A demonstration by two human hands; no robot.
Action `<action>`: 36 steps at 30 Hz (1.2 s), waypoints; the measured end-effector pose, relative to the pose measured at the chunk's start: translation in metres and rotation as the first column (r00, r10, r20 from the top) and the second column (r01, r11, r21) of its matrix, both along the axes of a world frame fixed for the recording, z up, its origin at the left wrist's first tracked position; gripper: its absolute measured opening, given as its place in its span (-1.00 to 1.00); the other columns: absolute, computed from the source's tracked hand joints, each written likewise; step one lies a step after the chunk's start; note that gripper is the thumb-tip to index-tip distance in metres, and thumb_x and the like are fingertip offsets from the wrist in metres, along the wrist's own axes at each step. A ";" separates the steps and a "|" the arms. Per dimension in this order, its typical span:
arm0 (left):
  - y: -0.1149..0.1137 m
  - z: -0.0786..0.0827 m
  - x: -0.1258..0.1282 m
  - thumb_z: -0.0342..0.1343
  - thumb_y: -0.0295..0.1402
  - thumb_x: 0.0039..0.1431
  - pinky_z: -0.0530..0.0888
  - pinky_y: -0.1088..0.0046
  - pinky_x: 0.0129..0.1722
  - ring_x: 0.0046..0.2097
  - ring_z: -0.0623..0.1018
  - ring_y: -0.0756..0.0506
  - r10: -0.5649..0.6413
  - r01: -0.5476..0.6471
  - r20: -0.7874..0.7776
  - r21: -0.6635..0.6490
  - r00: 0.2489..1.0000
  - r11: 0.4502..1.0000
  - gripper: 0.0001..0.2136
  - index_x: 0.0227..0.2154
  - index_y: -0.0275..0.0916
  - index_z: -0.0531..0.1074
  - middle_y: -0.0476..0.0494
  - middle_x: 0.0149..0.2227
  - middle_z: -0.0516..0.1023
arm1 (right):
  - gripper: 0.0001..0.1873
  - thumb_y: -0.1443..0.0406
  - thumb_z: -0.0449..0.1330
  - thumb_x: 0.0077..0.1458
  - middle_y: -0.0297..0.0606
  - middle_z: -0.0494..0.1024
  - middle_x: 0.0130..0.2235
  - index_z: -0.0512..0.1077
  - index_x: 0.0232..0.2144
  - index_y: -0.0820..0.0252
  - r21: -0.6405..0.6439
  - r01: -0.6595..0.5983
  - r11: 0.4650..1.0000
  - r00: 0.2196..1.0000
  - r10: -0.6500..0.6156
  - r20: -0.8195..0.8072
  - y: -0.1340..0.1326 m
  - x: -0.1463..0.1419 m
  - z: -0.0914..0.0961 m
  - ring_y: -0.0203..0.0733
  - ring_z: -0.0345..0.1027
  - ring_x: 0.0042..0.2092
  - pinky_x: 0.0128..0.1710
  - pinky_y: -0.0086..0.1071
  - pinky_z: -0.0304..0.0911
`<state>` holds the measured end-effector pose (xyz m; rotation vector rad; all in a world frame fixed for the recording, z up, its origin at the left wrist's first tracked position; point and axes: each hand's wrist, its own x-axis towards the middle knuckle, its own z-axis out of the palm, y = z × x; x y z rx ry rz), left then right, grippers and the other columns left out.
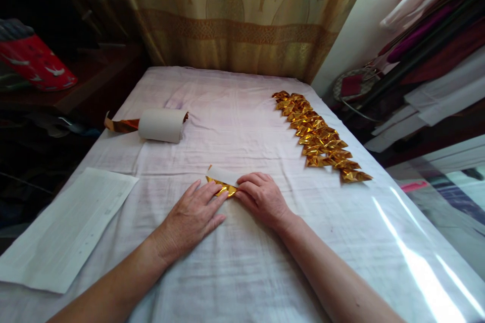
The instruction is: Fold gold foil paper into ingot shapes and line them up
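Note:
A small piece of gold foil paper (pixel 223 176), pale on its back and partly folded over, lies on the white cloth at the middle. My left hand (pixel 193 214) rests with fingers stretched flat on the near gold edge of it. At the right end, my right hand (pixel 263 197) has its fingers closed in a pinch on the same paper; the fingertips cover that end. Beyond to the right, several folded gold foil pieces (pixel 314 133) lie in overlapping rows.
A pale curled roll of paper (pixel 161 125) with coppery foil strips sits at the back left. Nearer, a printed white sheet (pixel 68 229) lies on the cloth-covered table (pixel 235 126). A red patterned container (pixel 38 58) stands on a dark cabinet; clothes (pixel 435 35) hang at right.

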<state>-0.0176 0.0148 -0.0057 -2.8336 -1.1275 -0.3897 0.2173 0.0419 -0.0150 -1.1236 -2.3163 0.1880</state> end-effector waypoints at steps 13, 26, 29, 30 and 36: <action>-0.001 0.003 0.000 -0.09 -0.22 0.40 0.17 0.15 0.25 0.20 0.39 -0.17 0.004 -0.003 0.012 -0.041 1.000 0.999 -0.60 0.24 -0.13 0.28 -0.21 0.18 0.44 | -0.81 0.22 0.21 0.24 -0.22 0.56 -0.24 0.45 -0.41 0.16 -0.040 0.142 0.989 0.987 -0.138 0.086 0.006 -0.012 0.001 -0.15 0.36 -0.20 -0.18 -0.28 0.16; -0.002 0.008 0.006 -0.03 -0.23 0.37 0.15 0.10 0.25 0.17 0.42 -0.20 0.037 -0.037 -0.003 -0.037 0.999 0.999 -0.63 0.16 -0.20 0.35 -0.23 0.13 0.48 | -0.73 0.15 0.20 0.24 -0.21 0.53 -0.29 0.43 -0.47 0.14 -0.034 0.234 0.972 0.969 -0.230 0.095 0.008 -0.017 -0.002 -0.13 0.31 -0.25 -0.23 -0.26 0.14; -0.002 0.010 0.008 0.02 -0.24 0.34 0.13 0.08 0.27 0.15 0.44 -0.20 0.049 -0.049 0.010 -0.033 0.999 0.998 -0.63 0.15 -0.21 0.36 -0.23 0.09 0.50 | -0.71 0.13 0.20 0.23 -0.20 0.52 -0.30 0.42 -0.47 0.14 -0.052 0.237 0.970 0.970 -0.234 0.068 0.005 -0.018 -0.001 -0.13 0.31 -0.25 -0.22 -0.26 0.14; -0.002 0.010 0.008 0.03 -0.24 0.33 0.12 0.07 0.27 0.15 0.44 -0.20 0.051 -0.051 0.012 -0.031 0.999 0.998 -0.63 0.14 -0.21 0.37 -0.23 0.09 0.50 | -0.72 0.13 0.21 0.22 -0.21 0.51 -0.31 0.41 -0.47 0.14 -0.062 0.238 0.969 0.971 -0.234 0.056 0.004 -0.019 0.000 -0.13 0.31 -0.25 -0.22 -0.26 0.14; -0.003 0.010 0.010 0.08 -0.25 0.30 0.10 0.05 0.29 0.15 0.44 -0.21 0.061 -0.061 0.007 -0.037 0.998 0.997 -0.64 0.12 -0.19 0.39 -0.22 0.09 0.50 | -0.84 0.24 0.27 0.16 -0.24 0.51 -0.31 0.40 -0.41 0.14 -0.105 0.245 0.964 0.969 -0.245 0.015 0.004 -0.018 0.000 -0.11 0.33 -0.22 -0.22 -0.27 0.14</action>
